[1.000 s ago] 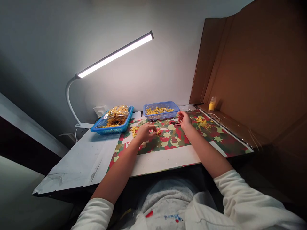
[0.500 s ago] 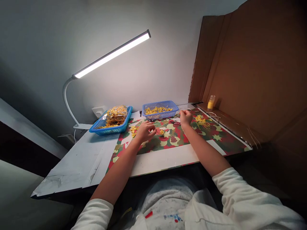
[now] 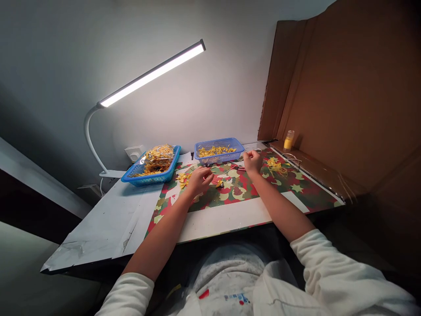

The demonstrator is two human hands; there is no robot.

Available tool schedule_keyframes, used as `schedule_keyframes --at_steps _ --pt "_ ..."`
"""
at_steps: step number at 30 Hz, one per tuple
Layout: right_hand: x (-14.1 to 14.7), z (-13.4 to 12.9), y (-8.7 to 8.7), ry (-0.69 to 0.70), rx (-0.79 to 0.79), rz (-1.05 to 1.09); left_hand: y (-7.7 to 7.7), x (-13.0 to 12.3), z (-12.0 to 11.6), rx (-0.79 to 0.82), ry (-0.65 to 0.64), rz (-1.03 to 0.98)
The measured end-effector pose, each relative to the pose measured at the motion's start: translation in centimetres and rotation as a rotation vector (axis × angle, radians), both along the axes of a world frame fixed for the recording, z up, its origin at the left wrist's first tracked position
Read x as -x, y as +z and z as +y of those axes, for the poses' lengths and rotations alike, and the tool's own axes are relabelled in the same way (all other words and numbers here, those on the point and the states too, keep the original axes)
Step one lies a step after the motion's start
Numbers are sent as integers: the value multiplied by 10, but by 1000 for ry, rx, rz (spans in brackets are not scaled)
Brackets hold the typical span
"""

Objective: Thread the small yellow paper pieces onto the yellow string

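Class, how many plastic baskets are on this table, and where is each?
2: a bright blue basket, rear left on the table; a violet-blue basket, to its right. No others show.

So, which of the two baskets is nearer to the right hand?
The paler, violet-blue basket, just beyond and left of the right hand. The brighter blue basket stands farther left, near the lamp.

Single view, head-worn: your camera faces forward and down, over your forearms (image 3: pixel 164 232), across the nearby tabletop (image 3: pixel 108 224) to the grey wall (image 3: pixel 237 87).
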State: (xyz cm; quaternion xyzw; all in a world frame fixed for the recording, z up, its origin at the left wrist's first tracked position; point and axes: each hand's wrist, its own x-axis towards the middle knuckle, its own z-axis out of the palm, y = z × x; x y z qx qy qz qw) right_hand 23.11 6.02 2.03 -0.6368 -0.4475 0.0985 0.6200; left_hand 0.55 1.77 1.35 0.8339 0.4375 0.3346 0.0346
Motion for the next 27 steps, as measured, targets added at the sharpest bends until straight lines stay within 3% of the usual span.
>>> schedule_keyframes --at_steps 7,10,12,14,18,27 --pt "4 -3 -2 139 -106 -83 3 2 -1 82 121 -61" --pt "16 -6 -6 437 -139 -212 2 2 1 105 133 -86" --pt "28 -11 -11 665 -88 -398 1 3 2 116 126 -106" --pt "41 -18 -16 786 -6 -590 0 4 3 122 119 -131" --pt "55 -28 -23 857 114 -744 -2 4 5 152 93 -191" --pt "47 -27 -21 917 136 -657 -3 5 6 202 70 -271"
